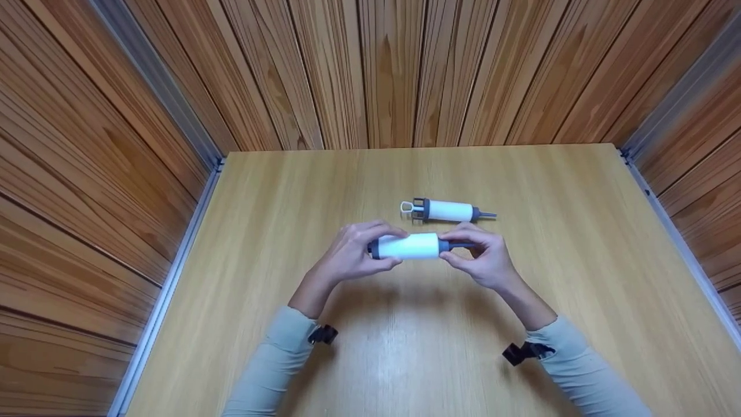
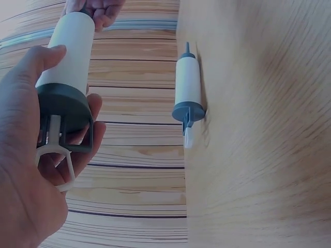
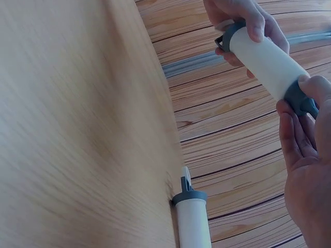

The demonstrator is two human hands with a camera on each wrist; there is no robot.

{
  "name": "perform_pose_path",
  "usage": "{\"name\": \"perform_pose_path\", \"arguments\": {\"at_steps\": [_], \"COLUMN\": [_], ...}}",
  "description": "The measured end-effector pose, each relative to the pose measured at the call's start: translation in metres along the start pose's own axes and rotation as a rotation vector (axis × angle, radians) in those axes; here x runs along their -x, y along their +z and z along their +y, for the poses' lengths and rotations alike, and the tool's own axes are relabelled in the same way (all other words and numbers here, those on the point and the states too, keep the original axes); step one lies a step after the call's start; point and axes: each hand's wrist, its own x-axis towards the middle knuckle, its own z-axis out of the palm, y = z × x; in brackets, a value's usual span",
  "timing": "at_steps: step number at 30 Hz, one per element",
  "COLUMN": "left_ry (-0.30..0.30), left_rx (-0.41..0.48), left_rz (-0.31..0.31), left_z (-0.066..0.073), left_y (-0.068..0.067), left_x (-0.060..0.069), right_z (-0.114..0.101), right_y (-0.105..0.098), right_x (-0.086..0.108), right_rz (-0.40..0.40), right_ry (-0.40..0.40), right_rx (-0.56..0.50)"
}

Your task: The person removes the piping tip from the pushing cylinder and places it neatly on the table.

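no text, label, brand, number or sign can be read in any of the three views.

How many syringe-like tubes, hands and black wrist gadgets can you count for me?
Syringe-like tubes: 2 (held tube, lying tube)
Hands: 2 (left hand, right hand)
Black wrist gadgets: 2 (left gadget, right gadget)
Total: 6
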Motion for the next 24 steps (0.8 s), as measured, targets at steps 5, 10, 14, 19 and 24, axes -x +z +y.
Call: {"name": "perform_pose_path", "arguments": {"at_steps": [5,10,14,19,24], "left_ry": [0.014,0.052,0.078,0.109,0.125], "left_rx": [-0.031,-0.100,-0.134,-0.151,-0.154], "left_rz": [0.012,0.042,0.060,0.081,0.081], "left_z": [0.0004,0.0011,0.0020,0.0026,0.0037], "left_y": [0.0014,0.0031,0.0035,0.0038,0.0041], "left_x": [0.0012,0.0023,0.0017,0.0003,0.0011], "right_z": [-0.0017,-0.0040,-0.0057,-0.0079,-0.0073], "right_y": [-0.0020,-0.0015,0.0011,0.0016,0.0010], "right_x": [0.0001,-0.0036,-0.0072,-0.0072,-0.0058], "right_rz": [-0.016,-0.012,-0.023,-0.056,-0.078], "right_ry": [0.035,0.144,0.251,0.305,0.264], "right_rx": [0.005,0.055,0.099,0.061,0.007]}}
